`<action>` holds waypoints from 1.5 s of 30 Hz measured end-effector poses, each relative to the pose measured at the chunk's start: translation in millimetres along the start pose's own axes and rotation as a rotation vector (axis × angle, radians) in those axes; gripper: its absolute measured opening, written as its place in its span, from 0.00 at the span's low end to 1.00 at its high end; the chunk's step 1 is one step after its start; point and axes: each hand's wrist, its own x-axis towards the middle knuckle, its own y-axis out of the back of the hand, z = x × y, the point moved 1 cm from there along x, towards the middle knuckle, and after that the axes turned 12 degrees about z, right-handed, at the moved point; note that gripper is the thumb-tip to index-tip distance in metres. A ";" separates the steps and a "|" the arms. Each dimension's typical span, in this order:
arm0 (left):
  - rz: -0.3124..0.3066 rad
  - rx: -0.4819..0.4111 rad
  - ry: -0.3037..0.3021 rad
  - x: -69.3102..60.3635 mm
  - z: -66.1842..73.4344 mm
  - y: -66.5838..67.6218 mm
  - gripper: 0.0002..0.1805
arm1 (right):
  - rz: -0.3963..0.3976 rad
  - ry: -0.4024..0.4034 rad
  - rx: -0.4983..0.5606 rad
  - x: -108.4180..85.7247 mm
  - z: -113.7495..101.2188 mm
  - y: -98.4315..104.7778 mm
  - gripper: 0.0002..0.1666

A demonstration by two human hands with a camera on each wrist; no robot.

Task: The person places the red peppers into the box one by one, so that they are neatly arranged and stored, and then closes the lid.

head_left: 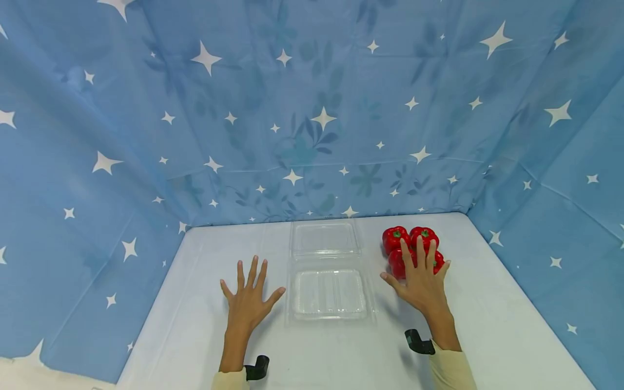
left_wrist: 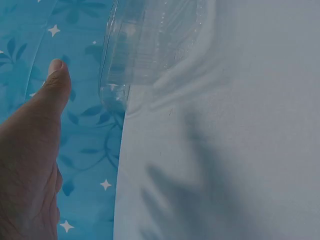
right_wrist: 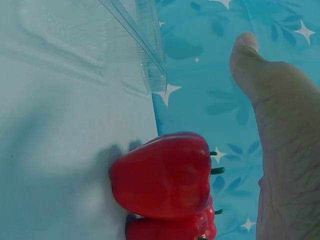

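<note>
A clear plastic clamshell box [head_left: 330, 292] lies with its lid folded back on the white table, between the two hands. Left of it, my left hand [head_left: 247, 306] is spread above the table, holding nothing; its thumb [left_wrist: 56, 90] shows in the left wrist view. My right hand [head_left: 423, 284] is also spread and bare, in front of a cluster of several red bell peppers [head_left: 395, 238] and partly hiding them. The right wrist view shows one pepper [right_wrist: 162, 175] from the side, green stem outward, below and apart from the thumb [right_wrist: 247, 60].
Blue curtains [head_left: 312, 135] with white stars stand behind the table and along both sides. The white table [head_left: 312, 357] ends at the back curtain. Each wrist carries a small black camera mount, such as the one on the right wrist [head_left: 419, 342].
</note>
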 end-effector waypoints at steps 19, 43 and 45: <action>-0.038 -0.074 -0.045 -15.1 16.6 -10.1 0.52 | 0.025 -0.234 0.067 -2.6 18.6 12.9 0.55; -0.132 -0.272 -0.095 -34.5 38.4 -27.0 0.58 | 0.099 -0.783 0.443 -12.4 53.8 -12.0 0.49; -0.132 -0.282 -0.093 -34.5 38.9 -28.1 0.59 | 0.106 -0.782 0.454 -12.7 55.2 -14.3 0.49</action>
